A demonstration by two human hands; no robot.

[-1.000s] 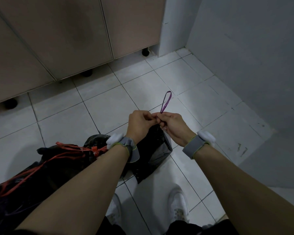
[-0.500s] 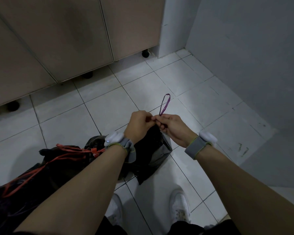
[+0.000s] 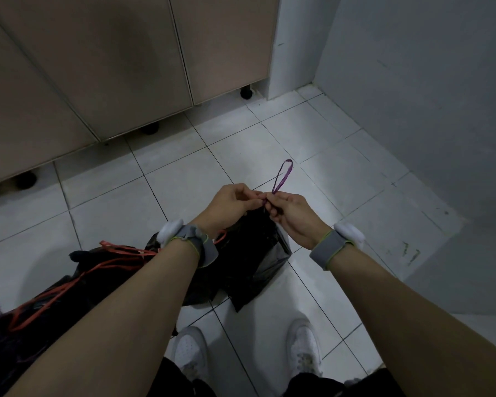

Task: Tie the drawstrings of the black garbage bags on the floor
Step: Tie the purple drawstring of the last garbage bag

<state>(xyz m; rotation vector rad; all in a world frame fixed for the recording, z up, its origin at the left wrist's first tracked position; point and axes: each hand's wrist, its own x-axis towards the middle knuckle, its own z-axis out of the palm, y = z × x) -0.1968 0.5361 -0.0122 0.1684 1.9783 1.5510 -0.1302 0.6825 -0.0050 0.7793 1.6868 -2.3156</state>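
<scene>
A small black garbage bag [image 3: 252, 265] hangs gathered below my two hands over the tiled floor. Its purple drawstring [image 3: 282, 174] sticks up as a loop above my fingers. My left hand [image 3: 229, 203] and my right hand [image 3: 291, 216] meet at the bag's neck, both pinching the purple drawstring where it leaves the bag. A second black bag [image 3: 55, 296] with a loose red drawstring [image 3: 78, 277] lies on the floor at the left, partly hidden by my left forearm.
Beige cabinet doors [image 3: 103, 70] on black feet stand along the far side. A grey wall [image 3: 427, 110] closes the right side and corner. My white shoes [image 3: 304, 348] stand on the tiles just behind the bag.
My hands stay pinched together at the bag's neck. The purple loop has shifted slightly and stands a little more upright. The view has tilted a bit.
</scene>
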